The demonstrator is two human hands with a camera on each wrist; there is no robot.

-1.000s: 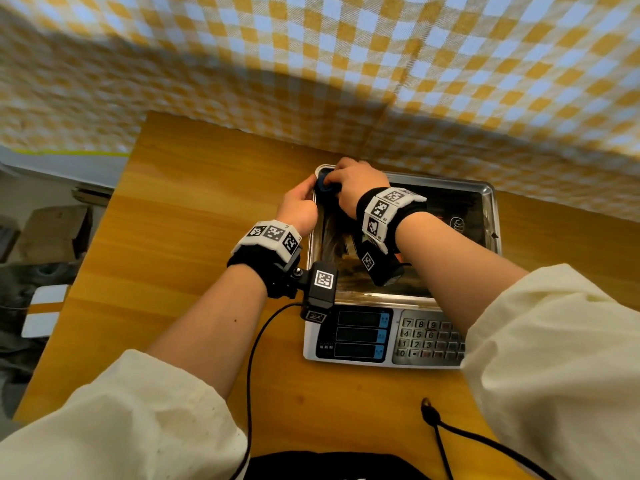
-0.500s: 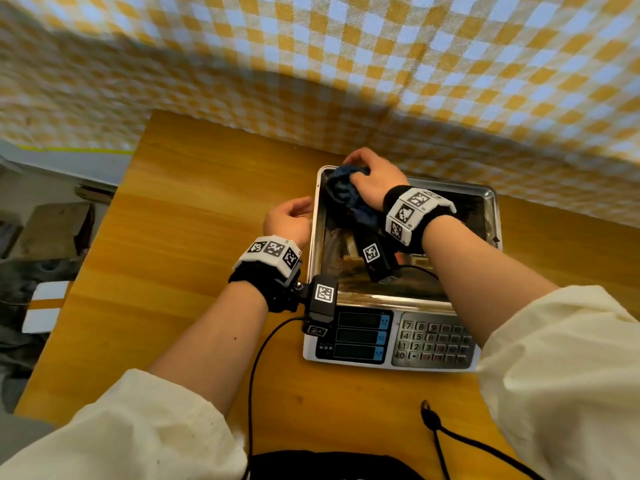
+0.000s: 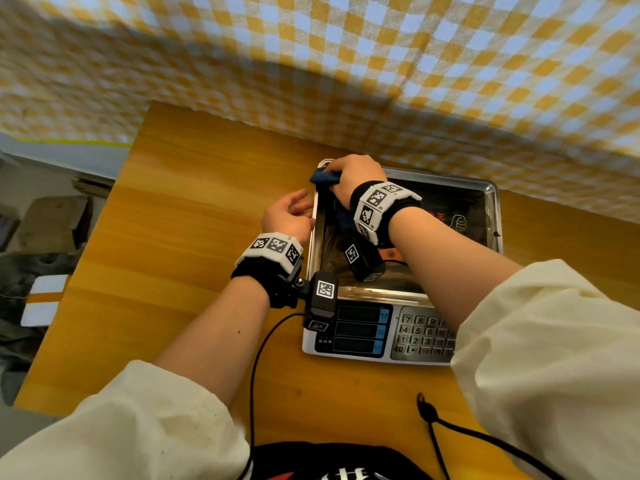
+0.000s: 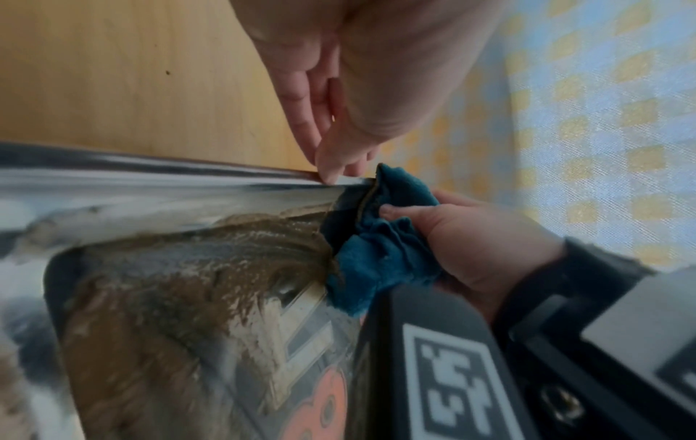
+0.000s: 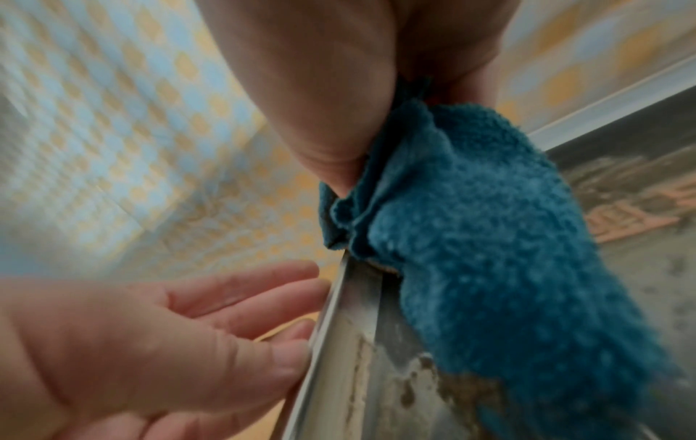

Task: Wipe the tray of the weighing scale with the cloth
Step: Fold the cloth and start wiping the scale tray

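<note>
On the bench (image 3: 194, 209) the scale's tray (image 3: 493, 216) stretches away to the right of my right hand (image 3: 353, 178), which grips the bunched blue cloth (image 3: 323, 176) at its far-left corner, while my left hand (image 3: 287, 216), fingers relaxed, touches the left rim just outside it.

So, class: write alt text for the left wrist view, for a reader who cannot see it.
A right hand grips a bunched blue cloth against the far left corner of a metal scale tray smeared with brown grime. Left fingers touch the tray's rim.
</note>
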